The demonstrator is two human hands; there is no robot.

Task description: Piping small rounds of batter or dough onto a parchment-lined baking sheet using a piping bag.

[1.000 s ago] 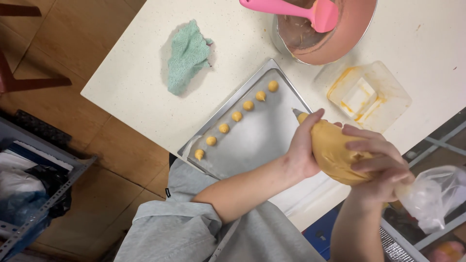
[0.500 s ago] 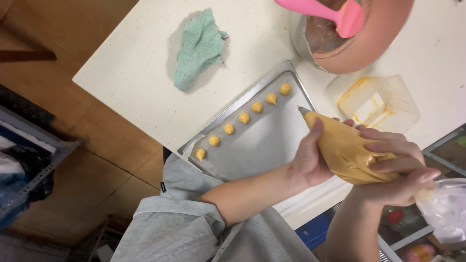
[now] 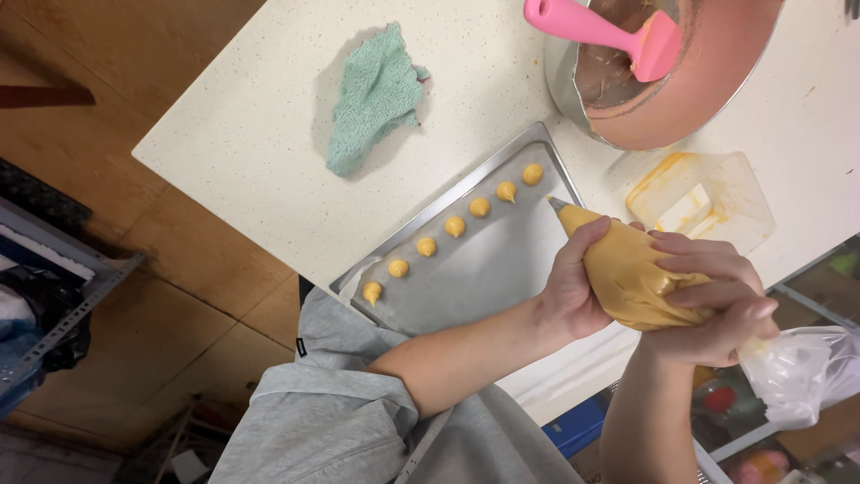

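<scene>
Soft, squashy piping bag (image 3: 632,278): left hand (image 3: 573,291) cradling near nozzle, right hand (image 3: 712,300) fingers squeezing twisted top over tray (image 3: 466,184).

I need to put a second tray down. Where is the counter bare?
Bare counter lies between the green cloth and the baking tray. It is crowded near the mixing bowl, plastic tub and both hands on the piping bag.
</scene>
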